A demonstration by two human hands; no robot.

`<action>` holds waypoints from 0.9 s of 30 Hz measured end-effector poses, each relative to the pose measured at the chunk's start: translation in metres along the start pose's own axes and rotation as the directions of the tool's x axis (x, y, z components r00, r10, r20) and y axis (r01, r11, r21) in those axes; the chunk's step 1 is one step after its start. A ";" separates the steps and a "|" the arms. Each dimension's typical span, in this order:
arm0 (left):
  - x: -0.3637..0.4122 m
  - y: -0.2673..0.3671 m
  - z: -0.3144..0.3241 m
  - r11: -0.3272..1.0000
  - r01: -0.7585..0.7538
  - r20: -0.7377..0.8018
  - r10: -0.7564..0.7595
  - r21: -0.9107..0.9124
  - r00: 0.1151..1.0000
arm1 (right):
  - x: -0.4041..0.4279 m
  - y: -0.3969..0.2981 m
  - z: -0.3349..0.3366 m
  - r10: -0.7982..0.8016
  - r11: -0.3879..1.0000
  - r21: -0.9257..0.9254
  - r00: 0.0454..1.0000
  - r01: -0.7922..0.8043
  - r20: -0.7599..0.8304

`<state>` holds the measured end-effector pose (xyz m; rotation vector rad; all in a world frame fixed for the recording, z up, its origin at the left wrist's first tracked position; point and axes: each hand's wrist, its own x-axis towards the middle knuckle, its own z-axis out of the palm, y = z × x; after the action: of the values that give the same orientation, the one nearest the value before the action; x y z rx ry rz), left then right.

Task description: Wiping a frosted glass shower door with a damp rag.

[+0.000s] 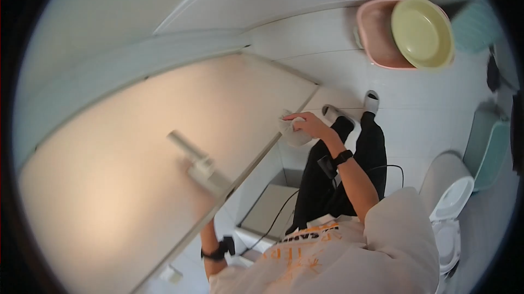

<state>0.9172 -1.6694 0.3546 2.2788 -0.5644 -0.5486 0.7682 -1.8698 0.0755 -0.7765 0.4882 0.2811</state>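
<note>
My right hand (309, 125) holds a crumpled white cloth (298, 135) against the long free edge of a frosted, translucent door panel (139, 130). My left hand (189, 171) is behind the panel, where it shows only as a blur. It is close to a lever door handle (200, 162), but whether its fingers are closed on anything is hidden. The handle's bar points up and to the left. A dark latch spot (230, 192) marks the door's edge near the handle. Each wrist wears a black band with a small device.
A pink basin (376, 36) holds a yellow basin (421, 32) on the white tiled floor at the upper right. At the right are a white toilet (446, 195) and a teal bin (485, 150). A black cable (278, 214) runs beside my legs, over a grey-topped box (268, 208).
</note>
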 end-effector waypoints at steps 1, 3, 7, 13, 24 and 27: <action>-0.013 0.015 -0.018 1.000 -0.019 -0.036 0.019 0.001 0.999 | -0.004 -0.017 0.025 -0.019 1.000 -0.024 0.998 0.020 0.057; -0.032 0.029 -0.037 0.999 -0.041 -0.098 0.040 -0.005 0.994 | -0.027 -0.041 0.069 -0.028 0.995 -0.085 0.974 0.049 0.225; -0.042 0.017 -0.047 0.871 -0.106 -0.151 0.201 0.480 0.968 | -0.051 -0.086 0.108 -0.232 0.968 -0.032 0.938 0.248 0.258; -0.057 -0.044 -0.076 0.870 0.008 -0.212 0.111 0.493 0.971 | -0.042 -0.157 0.194 -0.226 0.974 0.076 0.940 0.213 0.256; -0.082 -0.083 -0.091 0.993 0.040 -0.473 -0.090 -0.115 0.877 | -0.029 -0.091 0.246 -0.043 0.961 -0.269 0.996 0.063 0.080; -0.087 -0.082 -0.092 0.979 0.026 -0.503 -0.126 -0.201 0.855 | -0.029 -0.083 0.236 -0.131 0.820 -0.533 0.975 0.207 0.178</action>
<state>0.9147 -1.5198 0.3744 2.1464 -0.1454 -0.0081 0.8524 -1.7568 0.2845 -1.3498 0.2008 0.3086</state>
